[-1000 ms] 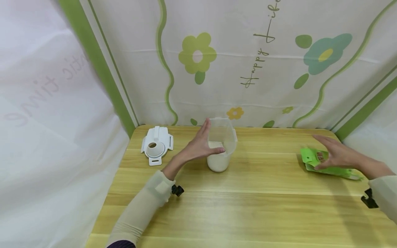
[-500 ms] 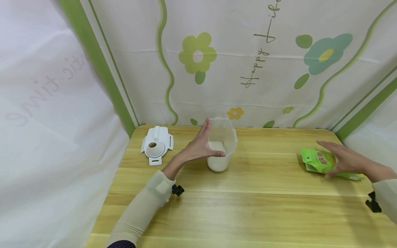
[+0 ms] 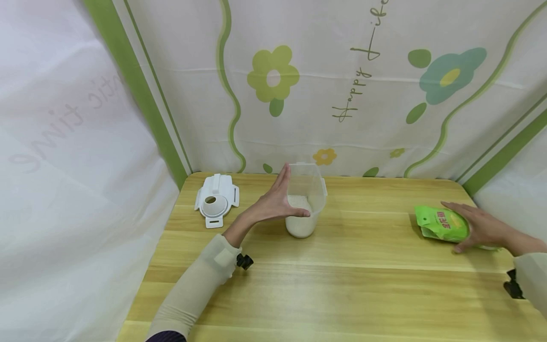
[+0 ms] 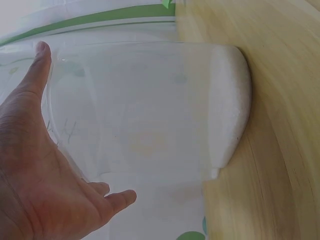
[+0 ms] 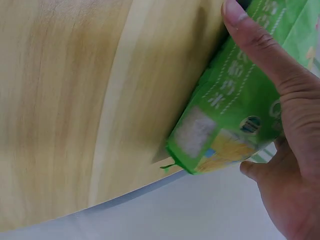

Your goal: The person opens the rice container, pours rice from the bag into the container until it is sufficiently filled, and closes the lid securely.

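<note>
A clear plastic storage container [image 3: 306, 183] stands upright at the back middle of the table, its bottom filled with white grains [image 3: 300, 223] that look like rice. My left hand [image 3: 273, 199] holds it near the top, thumb across the front and fingers along the left side; the left wrist view shows this hand [image 4: 45, 165] at the rim of the container [image 4: 135, 110]. At the right, my right hand [image 3: 485, 228] grips a green rice bag [image 3: 444, 223] lying on its side. In the right wrist view the thumb lies along the bag [image 5: 235, 105], whose small window shows whitish grains.
A white lid [image 3: 220, 185] with a round raised spout lies at the back left of the wooden table [image 3: 325, 294]. Behind the table hangs a white curtain [image 3: 316, 95] printed with flowers; another curtain [image 3: 77, 166] closes the left side.
My right hand has moved to the right and lower along the green rice bag, settling around its right part. The left hand and container have stayed in place.
</note>
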`<state>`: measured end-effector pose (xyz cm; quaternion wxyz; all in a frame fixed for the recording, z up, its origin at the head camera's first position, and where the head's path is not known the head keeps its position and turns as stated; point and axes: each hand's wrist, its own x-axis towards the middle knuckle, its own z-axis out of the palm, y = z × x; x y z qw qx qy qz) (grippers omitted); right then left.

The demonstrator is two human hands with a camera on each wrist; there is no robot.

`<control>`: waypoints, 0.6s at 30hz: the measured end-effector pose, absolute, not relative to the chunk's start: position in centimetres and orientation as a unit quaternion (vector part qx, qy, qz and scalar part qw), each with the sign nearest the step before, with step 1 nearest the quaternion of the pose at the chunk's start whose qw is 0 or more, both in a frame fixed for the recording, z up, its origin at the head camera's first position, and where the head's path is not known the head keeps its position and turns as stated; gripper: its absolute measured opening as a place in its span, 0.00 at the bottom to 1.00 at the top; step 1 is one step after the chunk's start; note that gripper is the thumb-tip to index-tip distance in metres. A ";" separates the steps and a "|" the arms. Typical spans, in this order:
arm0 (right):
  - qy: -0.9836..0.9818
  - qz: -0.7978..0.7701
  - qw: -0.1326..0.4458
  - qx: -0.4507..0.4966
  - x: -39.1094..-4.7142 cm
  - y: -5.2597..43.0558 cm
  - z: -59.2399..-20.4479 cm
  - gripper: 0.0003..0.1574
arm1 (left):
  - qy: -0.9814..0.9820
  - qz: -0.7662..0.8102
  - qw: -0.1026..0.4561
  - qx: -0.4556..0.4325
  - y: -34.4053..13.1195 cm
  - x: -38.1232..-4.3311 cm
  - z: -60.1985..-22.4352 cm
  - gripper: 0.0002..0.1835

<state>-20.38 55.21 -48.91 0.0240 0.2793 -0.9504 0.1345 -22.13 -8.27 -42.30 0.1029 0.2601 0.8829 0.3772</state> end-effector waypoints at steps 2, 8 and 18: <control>-0.951 0.142 0.016 0.275 -20.3 55.5 -49.1 0.93 | 0.883 0.377 0.102 0.260 -8.2 -22.1 -42.4 0.87; -0.948 0.165 0.013 0.271 -20.3 56.1 -49.6 0.89 | 0.882 0.379 0.103 0.259 -8.2 -22.1 -42.5 0.87; -0.956 0.114 0.017 0.269 -21.2 56.5 -50.1 0.78 | 0.881 0.380 0.106 0.261 -8.3 -22.1 -42.4 0.84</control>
